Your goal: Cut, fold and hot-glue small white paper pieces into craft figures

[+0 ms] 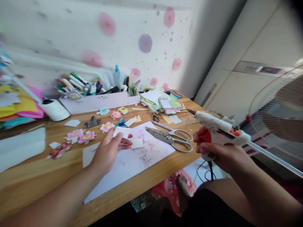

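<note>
My right hand [220, 151] is wrapped round a white hot glue gun [213, 124], its red light on and a clear glue stick [272, 154] jutting from the back. The nozzle points left, over the table's right edge. My left hand [111, 148] pinches a small white paper piece [123, 131] above a large white sheet [113, 179] marked with colour stains. Just right of those fingertips is a small pale card square [137, 143]. Large scissors [170, 138] lie partly on the sheet, handles to the right. A purple-white pen [162, 125] is behind them.
Small coloured paper cut-outs [86, 137] lie to the left and behind. A white box [99, 102] of pens stands at the wall, with paper scraps [153, 96] right of it. A lamp base [55, 110] is at left; a fan [284, 94] stands at right.
</note>
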A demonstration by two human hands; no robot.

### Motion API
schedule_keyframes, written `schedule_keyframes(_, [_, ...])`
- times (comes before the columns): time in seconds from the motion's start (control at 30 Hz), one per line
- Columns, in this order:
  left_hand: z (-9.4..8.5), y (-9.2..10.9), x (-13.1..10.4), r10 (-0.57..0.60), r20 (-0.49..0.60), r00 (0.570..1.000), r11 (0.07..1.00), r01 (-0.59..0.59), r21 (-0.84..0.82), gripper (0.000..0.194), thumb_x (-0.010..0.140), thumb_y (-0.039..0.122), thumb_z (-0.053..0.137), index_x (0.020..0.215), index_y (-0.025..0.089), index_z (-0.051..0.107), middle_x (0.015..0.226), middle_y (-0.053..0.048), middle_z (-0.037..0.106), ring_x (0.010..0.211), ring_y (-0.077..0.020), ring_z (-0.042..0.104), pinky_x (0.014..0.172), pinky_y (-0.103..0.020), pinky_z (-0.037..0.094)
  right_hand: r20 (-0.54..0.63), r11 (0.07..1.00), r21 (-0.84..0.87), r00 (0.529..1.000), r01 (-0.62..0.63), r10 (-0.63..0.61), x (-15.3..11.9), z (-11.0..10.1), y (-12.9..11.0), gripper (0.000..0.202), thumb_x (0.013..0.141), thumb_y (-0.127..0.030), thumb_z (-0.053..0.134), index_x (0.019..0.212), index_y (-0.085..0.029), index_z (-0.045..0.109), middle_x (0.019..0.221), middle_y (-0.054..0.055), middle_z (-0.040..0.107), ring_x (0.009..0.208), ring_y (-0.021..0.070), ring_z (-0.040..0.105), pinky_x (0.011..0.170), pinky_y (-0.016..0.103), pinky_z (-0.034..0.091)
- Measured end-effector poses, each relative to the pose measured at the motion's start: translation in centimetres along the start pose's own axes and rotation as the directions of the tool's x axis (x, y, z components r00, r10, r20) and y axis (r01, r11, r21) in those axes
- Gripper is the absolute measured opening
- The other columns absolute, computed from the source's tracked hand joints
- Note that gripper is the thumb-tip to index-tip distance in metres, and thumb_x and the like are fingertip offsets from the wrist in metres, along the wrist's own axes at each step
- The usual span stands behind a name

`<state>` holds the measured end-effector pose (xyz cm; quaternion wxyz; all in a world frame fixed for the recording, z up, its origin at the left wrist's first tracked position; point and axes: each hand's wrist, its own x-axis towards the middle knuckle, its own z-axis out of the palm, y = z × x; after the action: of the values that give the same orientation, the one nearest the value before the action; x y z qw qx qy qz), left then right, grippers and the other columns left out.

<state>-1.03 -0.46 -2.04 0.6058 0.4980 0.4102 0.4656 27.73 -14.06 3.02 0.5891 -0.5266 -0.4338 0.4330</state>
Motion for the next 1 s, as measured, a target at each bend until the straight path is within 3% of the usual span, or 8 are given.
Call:
schedule_keyframes(0.13, [-0.4,0.8,-0.3,0.300,0.153,0.942,0.887,-0.334,0.318,0.013,0.079,0.032,0.062,0.086,0.022,0.068,0.100,-0.004,0.059,0.092,-0.0191,0.057,0.075,-0.030,0.051,0.060,1.000,-0.003,0.998,-0.002,0.002,0.9,1.3,0.5,0.018,0.067,-0.023,0.076,0.083,-0.023,0.068,0.083,0.003,0.066,0.074,0.0183,0.063,0.066,0.029,0.051])
schedule_keyframes(0.23, [-1.1,1.6,-0.3,0.404,0.200,0.893,0.754,-0.449,0.480,0.011,0.079,0.028,0.063,0.083,0.025,0.072,0.085,-0.002,0.061,0.082,-0.0163,0.056,0.071,-0.026,0.047,0.090,1.000,-0.020,0.996,0.004,-0.003,1.6,2.0,0.6,0.020,0.068,-0.024,0.076,0.086,-0.023,0.068,0.089,0.004,0.067,0.076,0.0192,0.064,0.068,0.031,0.052])
schedule_keyframes(0.37, [-2.0,2.2,0.1,0.300,0.182,0.937,0.787,-0.350,0.509,0.018,0.080,0.031,0.058,0.089,0.021,0.070,0.070,0.001,0.064,0.059,-0.0125,0.053,0.054,-0.023,0.042,0.074,0.995,-0.095,0.997,-0.017,0.024,3.2,1.4,0.5,0.022,0.068,-0.029,0.076,0.087,-0.021,0.068,0.083,0.004,0.066,0.066,0.0164,0.063,0.058,0.028,0.050])
schedule_keyframes(0.47, [-2.8,2.2,0.7,0.214,0.261,0.941,0.761,-0.329,0.560,0.022,0.076,0.031,0.062,0.094,0.021,0.069,0.091,-0.003,0.070,0.076,-0.0166,0.062,0.065,-0.027,0.048,0.069,0.980,-0.199,0.997,-0.026,0.041,4.4,0.4,0.8,0.022,0.067,-0.031,0.077,0.084,-0.021,0.068,0.072,0.002,0.064,0.060,0.0148,0.060,0.050,0.025,0.046])
schedule_keyframes(0.57, [-3.9,2.2,1.5,0.024,0.425,0.905,0.623,-0.346,0.702,0.040,0.067,0.035,0.071,0.104,0.023,0.067,0.113,-0.006,0.066,0.095,-0.0219,0.062,0.080,-0.033,0.048,0.058,0.967,-0.255,0.998,-0.019,0.035,5.0,-0.3,1.3,0.022,0.068,-0.032,0.076,0.085,-0.021,0.067,0.069,0.002,0.063,0.057,0.0141,0.058,0.048,0.024,0.042])
schedule_keyframes(0.67, [-4.8,2.3,2.2,-0.143,0.440,0.886,0.468,-0.331,0.819,0.045,0.065,0.036,0.072,0.107,0.022,0.066,0.107,-0.006,0.068,0.085,-0.0207,0.063,0.077,-0.033,0.048,0.080,0.957,-0.288,0.996,-0.016,0.041,5.0,-0.4,1.9,0.021,0.070,-0.033,0.075,0.086,-0.021,0.067,0.071,0.002,0.063,0.058,0.0147,0.058,0.051,0.026,0.043])
schedule_keyframes(0.77, [-5.7,2.6,2.7,-0.135,0.402,0.906,0.429,-0.312,0.848,0.033,0.072,0.036,0.064,0.102,0.021,0.067,0.094,-0.005,0.070,0.075,-0.0181,0.061,0.069,-0.030,0.047,0.070,0.952,-0.304,0.995,-0.044,0.068,4.6,-0.4,2.2,0.023,0.070,-0.033,0.075,0.088,-0.023,0.066,0.071,0.002,0.064,0.061,0.0168,0.060,0.051,0.027,0.043])
schedule_keyframes(1.0, [-7.9,1.6,4.3,-0.118,0.339,0.933,0.537,-0.228,0.813,0.026,0.079,0.033,0.053,0.098,0.022,0.068,0.097,-0.003,0.070,0.079,-0.0186,0.062,0.067,-0.029,0.045,0.033,0.940,-0.339,0.998,-0.043,0.058,4.0,-1.4,2.2,0.027,0.068,-0.037,0.075,0.090,-0.023,0.066,0.065,0.003,0.063,0.058,0.0180,0.059,0.047,0.027,0.039])
